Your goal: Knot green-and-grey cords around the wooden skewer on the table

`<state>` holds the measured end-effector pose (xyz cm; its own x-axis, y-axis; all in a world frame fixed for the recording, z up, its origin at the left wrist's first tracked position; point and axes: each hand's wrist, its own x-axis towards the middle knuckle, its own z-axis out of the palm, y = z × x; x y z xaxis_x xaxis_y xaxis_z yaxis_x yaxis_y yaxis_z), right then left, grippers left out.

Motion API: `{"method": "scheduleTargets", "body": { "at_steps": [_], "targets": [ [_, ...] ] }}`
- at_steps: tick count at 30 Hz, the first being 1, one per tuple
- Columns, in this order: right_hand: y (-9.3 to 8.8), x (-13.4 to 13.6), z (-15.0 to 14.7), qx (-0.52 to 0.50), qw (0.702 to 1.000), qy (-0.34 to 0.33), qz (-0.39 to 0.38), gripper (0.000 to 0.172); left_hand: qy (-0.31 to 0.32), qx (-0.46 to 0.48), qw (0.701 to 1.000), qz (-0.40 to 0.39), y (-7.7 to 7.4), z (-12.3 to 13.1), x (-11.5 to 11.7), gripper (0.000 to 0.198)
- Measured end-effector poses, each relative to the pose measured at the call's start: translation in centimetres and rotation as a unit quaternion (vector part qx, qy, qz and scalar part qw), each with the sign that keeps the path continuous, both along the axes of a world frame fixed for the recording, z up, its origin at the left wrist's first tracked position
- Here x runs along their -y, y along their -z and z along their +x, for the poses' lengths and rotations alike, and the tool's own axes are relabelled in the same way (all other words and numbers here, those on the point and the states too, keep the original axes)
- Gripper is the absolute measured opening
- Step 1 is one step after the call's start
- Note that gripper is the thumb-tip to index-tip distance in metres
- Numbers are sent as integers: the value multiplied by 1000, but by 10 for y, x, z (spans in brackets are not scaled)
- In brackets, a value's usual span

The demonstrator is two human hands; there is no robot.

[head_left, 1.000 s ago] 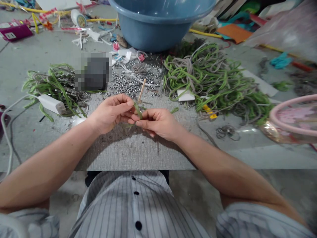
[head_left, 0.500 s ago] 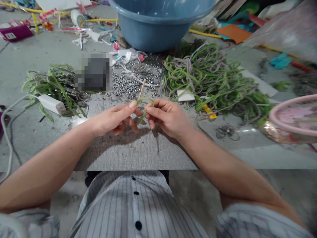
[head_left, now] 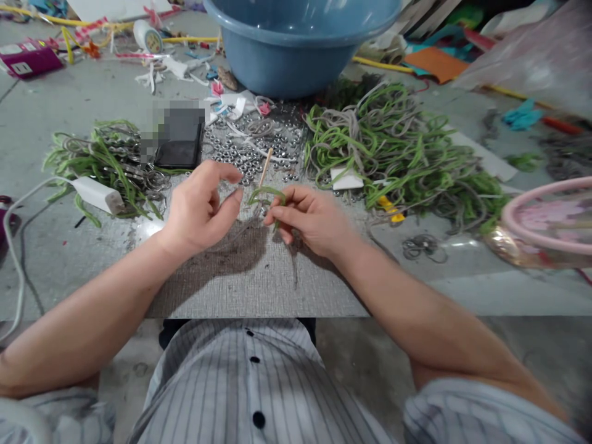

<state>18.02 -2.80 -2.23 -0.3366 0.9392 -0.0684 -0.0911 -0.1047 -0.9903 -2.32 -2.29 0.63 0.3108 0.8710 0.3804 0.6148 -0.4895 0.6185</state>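
My right hand (head_left: 314,219) pinches a looped green cord (head_left: 266,195) between thumb and fingers, above a grey textured board (head_left: 259,271). Just left of the loop, my left hand (head_left: 198,206) is lifted off the board. Its fingers are curled loosely apart with nothing in them, the index tip reaching toward a heap of small metal rings (head_left: 245,157). A thin wooden stick (head_left: 265,166) stands slanted just behind the loop.
A big tangle of green and grey cords (head_left: 398,154) lies to the right, a smaller bundle (head_left: 106,163) to the left beside a white plug (head_left: 97,194). A dark phone (head_left: 180,145) and a blue basin (head_left: 296,43) sit behind. A pink hoop (head_left: 546,216) is at the right edge.
My left hand has let go of the green cord and moved left and up toward the metal rings. My right hand keeps the loop and has dropped slightly.
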Motion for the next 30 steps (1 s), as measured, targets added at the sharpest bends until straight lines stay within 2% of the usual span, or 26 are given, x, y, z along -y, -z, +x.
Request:
{"method": "scheduleTargets", "body": {
  "at_steps": [4,7,9,12,17,21,23,27,30],
  "targets": [
    [-3,5,-4,55,997,-24,38,13,142,47,983,-105,3,4,7,48],
    [-4,7,-5,98,990,-43,89,9,187,73,969,-147,10,8,5,52],
    [-2,8,-4,123,985,-45,115,10,183,77,973,-121,15,9,1,45],
    [4,6,-1,159,977,-30,139,19,143,2,989,-36,18,7,-7,23],
    [9,1,5,244,953,-4,181,31,128,-55,988,71,18,2,-12,22],
    [5,-1,8,285,938,15,194,34,128,-75,985,87,20,1,-14,23],
    [3,-2,9,297,936,22,188,40,128,-75,984,95,22,1,-15,22],
    [1,-4,10,294,940,34,169,56,119,-81,985,93,24,-1,-17,21],
    [2,-5,11,281,948,37,145,60,113,-87,986,89,25,-1,-18,21]
  ]
}}
